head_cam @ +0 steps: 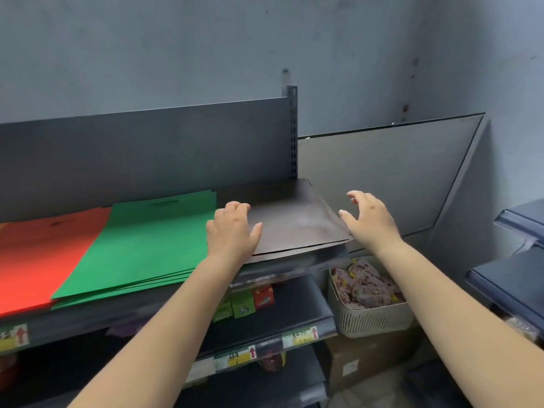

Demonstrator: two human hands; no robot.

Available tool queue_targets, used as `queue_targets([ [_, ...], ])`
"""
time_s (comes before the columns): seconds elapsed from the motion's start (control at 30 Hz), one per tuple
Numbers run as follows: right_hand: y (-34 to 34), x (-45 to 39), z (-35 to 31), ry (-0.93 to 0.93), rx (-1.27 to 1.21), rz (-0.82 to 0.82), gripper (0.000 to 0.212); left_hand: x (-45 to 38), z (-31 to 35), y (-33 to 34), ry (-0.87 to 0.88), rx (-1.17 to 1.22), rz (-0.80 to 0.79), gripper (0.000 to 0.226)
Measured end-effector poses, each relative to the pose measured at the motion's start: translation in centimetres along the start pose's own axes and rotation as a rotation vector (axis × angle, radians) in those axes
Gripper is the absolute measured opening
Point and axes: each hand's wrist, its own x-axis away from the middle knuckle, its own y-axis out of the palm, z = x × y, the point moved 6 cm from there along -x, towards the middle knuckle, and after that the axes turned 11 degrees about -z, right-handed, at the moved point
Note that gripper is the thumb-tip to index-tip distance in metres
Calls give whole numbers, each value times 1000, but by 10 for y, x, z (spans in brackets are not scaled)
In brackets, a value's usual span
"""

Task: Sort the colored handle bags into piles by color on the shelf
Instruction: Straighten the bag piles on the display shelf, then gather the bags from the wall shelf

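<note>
My left hand [232, 228] is resting on the black bags [294, 222], fingers curled at their left edge; right hand [369, 219] hovering, fingers spread, beside green bags [147, 240], red bags [41, 254].

- Three piles of handle bags lie on the top shelf [176, 307]: one red pile [38, 260] at its left end, one green pile [141, 245] in its middle, one black pile [294, 222] at its right end.
- Bags per pile: cannot be counted.
- Two hands: left hand [231, 231], right hand [369, 219].
- One slatted basket [374, 319] below the shelf's right end.
- One cardboard box [368, 363] beneath that.
</note>
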Motion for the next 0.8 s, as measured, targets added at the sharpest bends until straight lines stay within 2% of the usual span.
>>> queue_targets([
  [0.17, -48, 32, 50, 1, 447, -63, 51, -3, 96, 10, 172, -171, 9, 54],
  [0.3, -100, 60, 113, 102, 653, -30, 50, -6, 189, 31, 299, -196, 8, 53],
  [0.53, -187, 121, 231, 358, 784, -14, 49, 14, 349, 73, 547, -157, -15, 54],
  [0.8, -245, 191, 322, 638, 781, 11, 52, 38, 492, 105, 802, -115, -52, 44],
])
